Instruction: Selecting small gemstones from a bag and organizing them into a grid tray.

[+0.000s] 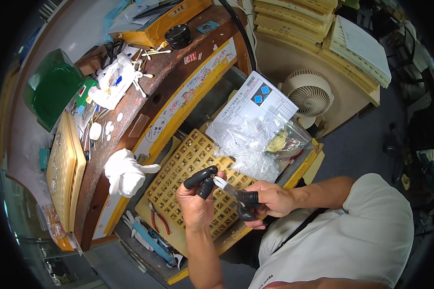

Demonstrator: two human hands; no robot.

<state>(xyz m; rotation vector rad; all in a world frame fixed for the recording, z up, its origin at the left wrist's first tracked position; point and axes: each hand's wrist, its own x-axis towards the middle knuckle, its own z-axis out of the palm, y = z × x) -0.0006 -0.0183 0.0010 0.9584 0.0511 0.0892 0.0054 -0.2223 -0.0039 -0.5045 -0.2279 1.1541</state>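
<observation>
Black rubber finger covers sit on several fingertips of both hands. My left hand (196, 197) is closed in a pinch on something too small to make out. From the right, my right hand (267, 200) grips a slim grey tool with a white end (228, 188), whose tip meets the left fingertips. Below both hands lies a yellow tray (171, 185) with rows of square pockets, many holding small shiny pieces. Red-handled pliers (160, 222) rest at the tray's left edge.
Beyond the tray are a clear plastic bag (255, 154), a printed sheet (248, 103) and a white fan (308, 94). A white cloth (125, 172) hangs over the wooden bench edge (147, 108) on the left. Yellow trays (294, 21) are stacked at the far right.
</observation>
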